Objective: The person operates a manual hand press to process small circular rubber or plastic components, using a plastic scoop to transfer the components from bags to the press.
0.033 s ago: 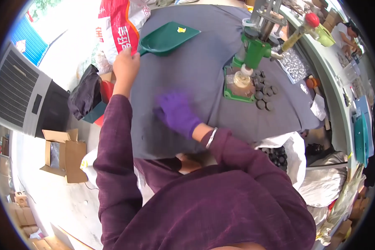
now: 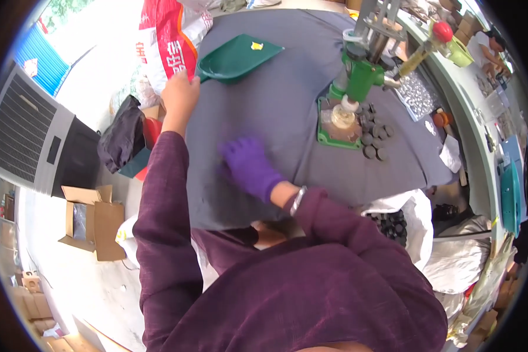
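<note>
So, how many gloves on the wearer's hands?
1: purple glove, on the right hand. The left hand, holding the green scoop, is bare. Both show, so none is hidden.

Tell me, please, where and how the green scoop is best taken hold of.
Probably by its handle, from the near left, as the left hand does: the handle points that way, while the green scoop's broad, shallow pan stretches away to the right.

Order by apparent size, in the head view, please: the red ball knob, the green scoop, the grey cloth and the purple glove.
Largest: grey cloth
Middle: green scoop and purple glove, too alike to rank
Smallest: red ball knob
</note>
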A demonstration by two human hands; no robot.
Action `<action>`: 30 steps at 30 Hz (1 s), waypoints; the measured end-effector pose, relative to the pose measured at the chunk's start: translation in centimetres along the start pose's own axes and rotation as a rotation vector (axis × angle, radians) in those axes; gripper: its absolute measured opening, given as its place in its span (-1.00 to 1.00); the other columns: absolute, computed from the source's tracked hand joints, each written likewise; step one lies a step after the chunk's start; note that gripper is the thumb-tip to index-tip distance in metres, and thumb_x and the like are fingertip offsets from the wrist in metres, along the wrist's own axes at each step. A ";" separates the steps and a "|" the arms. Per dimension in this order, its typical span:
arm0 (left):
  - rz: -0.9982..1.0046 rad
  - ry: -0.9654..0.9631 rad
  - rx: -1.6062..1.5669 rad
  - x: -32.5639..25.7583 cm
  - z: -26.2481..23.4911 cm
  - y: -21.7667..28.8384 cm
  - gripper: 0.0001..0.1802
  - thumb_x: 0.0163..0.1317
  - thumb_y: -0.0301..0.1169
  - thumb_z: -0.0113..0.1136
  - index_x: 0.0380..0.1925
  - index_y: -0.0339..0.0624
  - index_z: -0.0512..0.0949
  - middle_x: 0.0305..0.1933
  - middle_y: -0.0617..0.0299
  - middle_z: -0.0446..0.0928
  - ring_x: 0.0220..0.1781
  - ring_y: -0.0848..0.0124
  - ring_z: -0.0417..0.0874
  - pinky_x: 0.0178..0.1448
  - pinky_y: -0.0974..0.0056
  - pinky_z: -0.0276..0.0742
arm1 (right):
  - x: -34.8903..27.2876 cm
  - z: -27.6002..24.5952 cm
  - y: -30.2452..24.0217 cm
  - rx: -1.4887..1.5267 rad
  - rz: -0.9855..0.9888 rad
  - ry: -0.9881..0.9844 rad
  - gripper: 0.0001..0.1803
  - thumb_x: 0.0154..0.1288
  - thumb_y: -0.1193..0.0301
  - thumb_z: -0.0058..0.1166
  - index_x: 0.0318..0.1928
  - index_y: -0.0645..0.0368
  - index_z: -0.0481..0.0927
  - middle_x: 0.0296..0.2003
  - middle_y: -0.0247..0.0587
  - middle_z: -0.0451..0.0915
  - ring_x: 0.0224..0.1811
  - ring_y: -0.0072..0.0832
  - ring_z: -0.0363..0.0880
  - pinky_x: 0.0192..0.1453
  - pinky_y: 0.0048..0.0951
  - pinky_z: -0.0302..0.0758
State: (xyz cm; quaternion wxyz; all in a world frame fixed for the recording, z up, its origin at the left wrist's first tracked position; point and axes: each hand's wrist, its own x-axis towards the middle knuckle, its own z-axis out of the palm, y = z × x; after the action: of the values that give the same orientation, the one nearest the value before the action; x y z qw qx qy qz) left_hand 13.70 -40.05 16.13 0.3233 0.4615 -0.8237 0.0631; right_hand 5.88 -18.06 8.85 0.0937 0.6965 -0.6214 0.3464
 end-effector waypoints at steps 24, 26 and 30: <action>-1.019 -0.385 -0.557 -22.4 -26.9 -12.9 -0.71 0.25 -0.25 0.13 -0.53 -0.23 0.50 -0.67 0.22 0.46 -0.71 0.44 0.44 -0.58 0.38 0.36 | 0.3 1.8 2.4 0.078 -0.059 -0.167 -0.41 0.14 -0.02 0.10 0.06 0.11 0.48 -0.08 -0.12 0.51 0.07 -0.21 0.42 0.17 -0.17 0.26; -1.235 -0.371 -0.372 -30.0 -33.2 -14.7 -0.74 0.20 -0.33 0.18 -0.49 -0.35 0.51 -0.66 0.15 0.48 -0.69 0.38 0.51 -0.60 0.33 0.43 | 0.2 1.7 1.9 0.102 -0.101 -0.158 -0.41 0.14 -0.01 0.11 0.07 0.12 0.49 -0.08 -0.12 0.52 0.06 -0.19 0.42 0.17 -0.16 0.27; -1.354 -0.494 0.043 -36.5 -35.4 -13.6 -0.78 0.09 -0.46 0.25 -0.54 -0.46 0.52 -0.67 0.09 0.49 -0.72 0.32 0.53 -0.68 0.25 0.42 | 0.5 1.6 1.6 0.084 -0.082 -0.196 -0.43 0.16 0.02 0.10 0.06 0.15 0.52 -0.05 -0.10 0.54 0.04 -0.15 0.44 0.16 -0.13 0.29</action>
State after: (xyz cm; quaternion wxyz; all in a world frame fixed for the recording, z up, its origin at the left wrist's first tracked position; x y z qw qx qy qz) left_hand 54.72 -7.28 19.66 0.0867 0.8780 -0.4044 -0.2411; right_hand 4.93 -19.69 7.46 0.0173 0.7552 -0.5835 0.2983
